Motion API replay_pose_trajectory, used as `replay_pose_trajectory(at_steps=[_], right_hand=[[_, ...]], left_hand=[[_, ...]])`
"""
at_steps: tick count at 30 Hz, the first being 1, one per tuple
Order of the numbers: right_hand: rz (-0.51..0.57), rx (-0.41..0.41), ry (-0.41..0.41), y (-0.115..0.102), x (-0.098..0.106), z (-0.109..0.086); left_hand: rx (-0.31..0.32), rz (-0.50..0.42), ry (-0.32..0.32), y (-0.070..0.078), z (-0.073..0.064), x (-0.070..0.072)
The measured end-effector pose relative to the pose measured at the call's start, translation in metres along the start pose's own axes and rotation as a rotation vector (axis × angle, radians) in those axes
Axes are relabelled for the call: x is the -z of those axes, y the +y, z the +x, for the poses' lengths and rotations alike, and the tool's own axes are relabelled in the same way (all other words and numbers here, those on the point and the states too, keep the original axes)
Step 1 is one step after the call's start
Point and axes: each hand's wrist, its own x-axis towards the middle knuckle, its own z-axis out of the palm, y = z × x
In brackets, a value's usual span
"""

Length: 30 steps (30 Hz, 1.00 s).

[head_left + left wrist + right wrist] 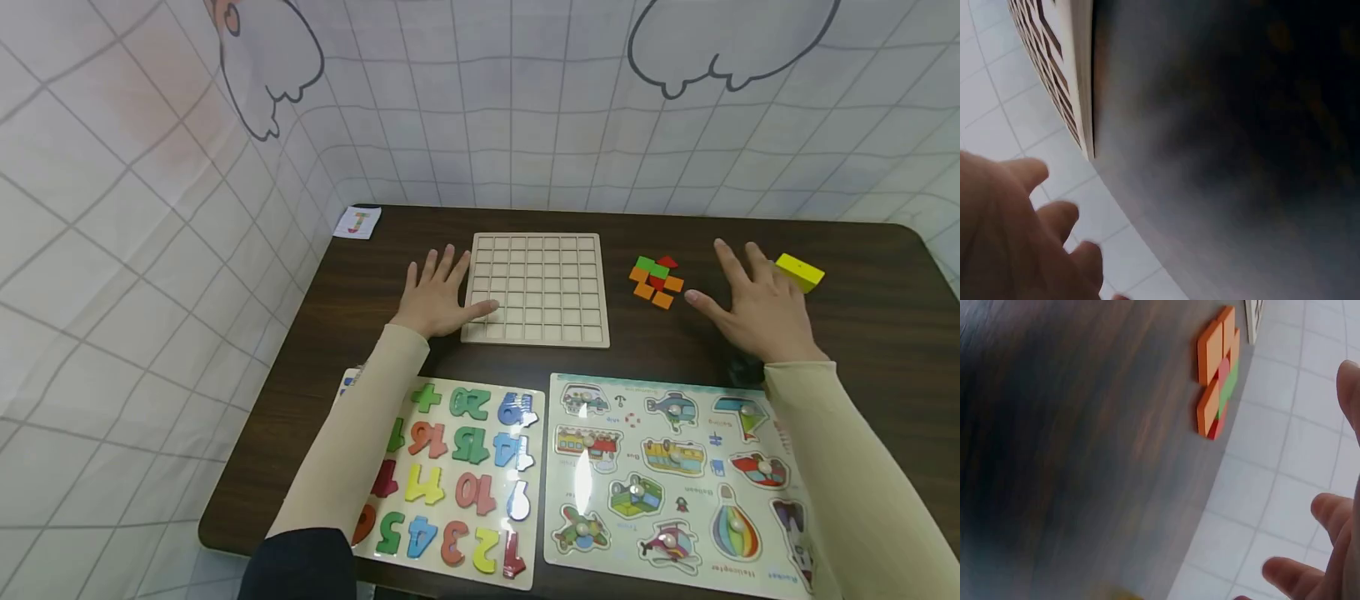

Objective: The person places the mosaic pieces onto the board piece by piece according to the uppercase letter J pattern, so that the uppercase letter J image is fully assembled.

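Note:
My left hand [438, 302] is spread at the left side of a pale wooden grid board [536, 292], its thumb over the board's lower left part. Whether the thumb touches the board cannot be made out. Fingers of this hand [1054, 215] also show beside the board's edge [1082, 81] in the left wrist view. My right hand [765, 308], fingers apart and holding nothing, is between a small group of orange, green and red tiles [663, 301] and a yellow block [799, 272]. In the right wrist view, the orange tiles [1210, 353] lie away from its fingers [1294, 575].
Nearer me lie a number puzzle board [536, 500] at left and a vehicle picture puzzle [555, 483] at right, both under my forearms. A card with a letter J [357, 222] is at the dark table's [262, 475] far left corner. A white gridded curtain [480, 125] encloses the back.

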Motion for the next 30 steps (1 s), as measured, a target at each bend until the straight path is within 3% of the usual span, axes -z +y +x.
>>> replay_pose_trajectory(at_steps=[7,18,30], right_hand=[[-0.004,0.025,-0.077,-0.015,-0.004,0.011],[0.080,0.046,-0.162,-0.033,-0.016,0.027],[0.031,0.075,-0.177,-0.045,-0.021,0.036]], left_hand=[[-0.034,-0.044,-0.090,0.005,-0.002,-0.005],[-0.048,-0.025,-0.137,0.007,-0.003,-0.013],[-0.068,-0.036,-0.144,0.011,-0.006,-0.010]])
